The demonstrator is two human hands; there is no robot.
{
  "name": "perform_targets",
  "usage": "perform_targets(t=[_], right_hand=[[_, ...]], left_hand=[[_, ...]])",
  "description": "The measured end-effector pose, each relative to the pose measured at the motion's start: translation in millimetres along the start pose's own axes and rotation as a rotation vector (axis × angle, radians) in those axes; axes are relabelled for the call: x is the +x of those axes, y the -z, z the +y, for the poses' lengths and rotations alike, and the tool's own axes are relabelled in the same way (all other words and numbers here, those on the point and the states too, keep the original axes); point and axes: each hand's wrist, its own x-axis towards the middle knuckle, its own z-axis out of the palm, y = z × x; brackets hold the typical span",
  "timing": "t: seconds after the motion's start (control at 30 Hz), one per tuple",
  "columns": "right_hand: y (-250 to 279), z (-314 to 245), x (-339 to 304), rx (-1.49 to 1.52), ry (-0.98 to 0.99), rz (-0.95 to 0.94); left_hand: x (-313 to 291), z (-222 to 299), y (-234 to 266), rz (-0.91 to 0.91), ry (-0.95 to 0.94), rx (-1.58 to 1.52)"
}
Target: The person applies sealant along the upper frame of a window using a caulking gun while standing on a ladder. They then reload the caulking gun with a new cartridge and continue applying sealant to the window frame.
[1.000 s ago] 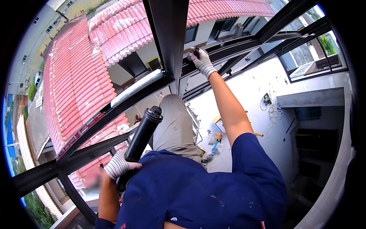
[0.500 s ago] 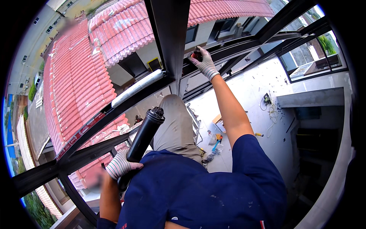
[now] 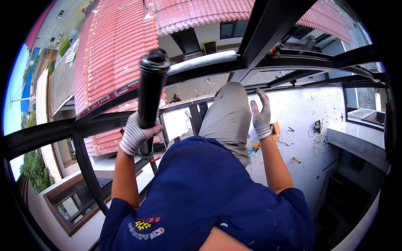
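Observation:
My left hand [image 3: 139, 133] wears a striped work glove and is wrapped round a black caulking gun [image 3: 151, 94]. The gun points up, its thick dark end cap above my hand and its handle partly hidden below. Beside my raised knee, my right hand [image 3: 261, 115] is held up in the same kind of glove, with thumb and fingers apart and nothing in them. On the dark metal frame up and right of that hand rests a small red and black thing [image 3: 274, 51], too small to name. A long, pale, sausage-shaped sealant pack [image 3: 203, 62] lies along the frame ahead.
Dark metal beams [image 3: 268, 31] of a window frame cross around me, with red tiled roofs [image 3: 121, 46] beyond. Far below on the right, a pale floor [image 3: 307, 138] holds scattered tools, a cable and a yellow-and-black cylinder [image 3: 296, 160].
My right hand has let go of the small red and black thing on the frame and drawn back beside my knee. My left hand has lifted the caulking gun more upright. The view has shifted.

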Motion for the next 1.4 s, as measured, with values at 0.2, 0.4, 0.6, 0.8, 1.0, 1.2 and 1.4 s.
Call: perform_targets(t=[0.2,0.4,0.6,0.8,1.0,1.2,1.4], right_hand=[[-52,-85,-26,0.203,-0.113,-0.536],[-123,-124,-37,0.252,-0.161,-1.33],[-213,-103,-65,0.102,-0.169,-1.617],[-267,-108,-58,1.073,-0.482,-1.409],[-260,-121,-79,0.919,-1.064,-1.441],[-227,-164,-55,0.418,-0.912,-1.602],[-240,-116,-75,0.529,-0.84,-1.555]], left_hand=[[-23,13,25,0.368,-0.342,-0.274],[-50,14,38,0.744,-0.58,-0.512],[-69,29,28,0.874,-0.623,-0.874],[-76,32,19,0.95,-0.545,-0.975],[-61,15,20,0.973,-0.72,-0.749],[-54,0,13,0.895,-0.635,-0.39],[-31,-13,11,0.763,-0.659,-0.337]])
